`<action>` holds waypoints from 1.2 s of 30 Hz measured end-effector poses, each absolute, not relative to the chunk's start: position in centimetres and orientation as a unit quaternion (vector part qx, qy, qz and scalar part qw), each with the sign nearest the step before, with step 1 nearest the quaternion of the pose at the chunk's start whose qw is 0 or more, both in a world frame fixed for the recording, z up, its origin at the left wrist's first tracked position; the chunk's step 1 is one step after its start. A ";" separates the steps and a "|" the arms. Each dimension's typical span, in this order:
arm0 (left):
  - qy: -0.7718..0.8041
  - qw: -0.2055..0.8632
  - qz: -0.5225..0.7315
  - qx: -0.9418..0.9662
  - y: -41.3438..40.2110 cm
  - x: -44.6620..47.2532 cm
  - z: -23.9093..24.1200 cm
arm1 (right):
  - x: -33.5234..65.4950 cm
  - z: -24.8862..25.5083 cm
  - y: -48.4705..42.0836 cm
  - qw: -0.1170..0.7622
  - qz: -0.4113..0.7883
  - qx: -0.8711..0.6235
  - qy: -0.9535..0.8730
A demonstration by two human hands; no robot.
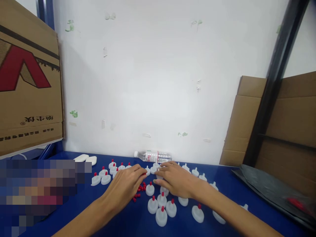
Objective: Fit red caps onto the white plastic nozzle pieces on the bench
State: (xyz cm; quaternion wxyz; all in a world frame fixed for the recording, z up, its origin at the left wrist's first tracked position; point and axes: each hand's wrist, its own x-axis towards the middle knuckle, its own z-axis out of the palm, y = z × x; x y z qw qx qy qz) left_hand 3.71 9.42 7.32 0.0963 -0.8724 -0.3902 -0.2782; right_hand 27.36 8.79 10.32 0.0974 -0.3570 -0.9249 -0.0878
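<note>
My left hand [129, 181] is closed in a pinch, with a bit of red, apparently a small red cap, at its fingertips. Just beyond them is a white nozzle lid [147, 171] with a wide round base. Beneath that hand lies a loose pile of red caps [142, 187]. My right hand [172, 177] reaches in over other white lids, thumb and stretched fingers apart. One partly hidden lid [159, 176] shows between them; whether they touch it I cannot tell. Nearer me, several lids [161, 217] stand upright wearing red caps.
More red-capped lids [106, 178] stand at left, and bare-tipped lids [195, 171] at right. A clear plastic bottle [158, 156] lies along the white wall. Two white objects [91, 160] rest at back left. A large carton [29, 82] stands left; a dark plastic bag [271, 187] lies right.
</note>
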 end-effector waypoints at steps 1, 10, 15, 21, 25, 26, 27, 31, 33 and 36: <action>-0.386 0.091 -0.294 -0.870 9.4 3.7 7.3 | 27.5 10.8 8.7 0.102 -0.094 -0.356 -0.924; -0.285 0.123 -0.404 -0.861 9.0 4.0 7.0 | 27.4 13.3 7.7 0.076 -0.149 -0.272 -0.948; -0.257 0.106 -0.424 -0.862 9.0 4.0 7.0 | 26.9 13.0 7.1 0.046 -0.272 -0.219 -0.936; -0.238 0.080 -0.452 -0.856 8.7 4.1 7.0 | 26.6 13.2 6.6 0.067 -0.338 -0.205 -0.916; -0.279 0.046 -0.455 -0.845 8.4 4.5 6.9 | 25.9 13.1 6.0 0.057 -0.378 -0.182 -0.906; -0.292 0.045 -0.457 -0.839 8.3 4.6 6.9 | 25.7 13.1 6.0 0.061 -0.384 -0.180 -0.903; -0.306 0.047 -0.459 -0.833 8.2 4.6 7.0 | 25.6 13.0 5.9 0.066 -0.391 -0.178 -0.901; -0.344 0.066 -0.441 -0.826 8.2 4.4 7.4 | 25.1 12.2 6.0 0.088 -0.407 -0.183 -0.890; -0.355 0.059 -0.404 -0.841 8.2 4.4 7.5 | 25.0 11.9 6.1 0.085 -0.407 -0.183 -0.891; -0.358 0.022 -0.340 -0.869 8.3 4.4 7.4 | 25.0 11.6 6.3 0.078 -0.403 -0.173 -0.895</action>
